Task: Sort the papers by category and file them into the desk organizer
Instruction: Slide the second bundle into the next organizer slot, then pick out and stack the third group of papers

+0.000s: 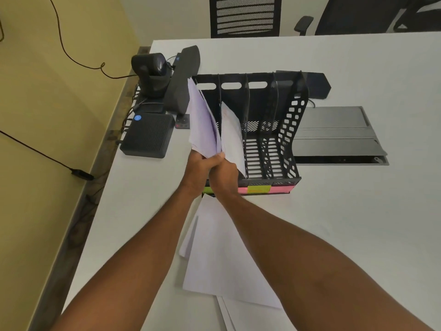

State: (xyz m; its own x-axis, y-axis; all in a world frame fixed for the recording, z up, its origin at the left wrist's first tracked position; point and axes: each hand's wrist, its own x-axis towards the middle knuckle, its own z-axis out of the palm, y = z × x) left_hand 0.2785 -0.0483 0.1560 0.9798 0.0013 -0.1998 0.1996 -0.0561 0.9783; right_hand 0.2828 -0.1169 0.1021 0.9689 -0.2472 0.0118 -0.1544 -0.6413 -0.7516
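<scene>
Closest to the person, loose white sheets (224,254) lie fanned on the white desk (346,223), partly under both outstretched forearms. Further out, the left hand (199,172) and right hand (225,174) meet at the front edge of the black desk organizer (286,130), pressed together and closed on the lower edge of a sheaf of papers (202,123) that stands upright in the leftmost slot. A second sheet (232,134) leans in the next slot, touching the right hand; the two slots to the right hold nothing. Pink and yellow sticky labels (260,189) run along the organizer's front. Left of it sit a ribbed black box (148,136) and a camera unit (152,72); beyond the desk stands a mesh chair (245,15).
</scene>
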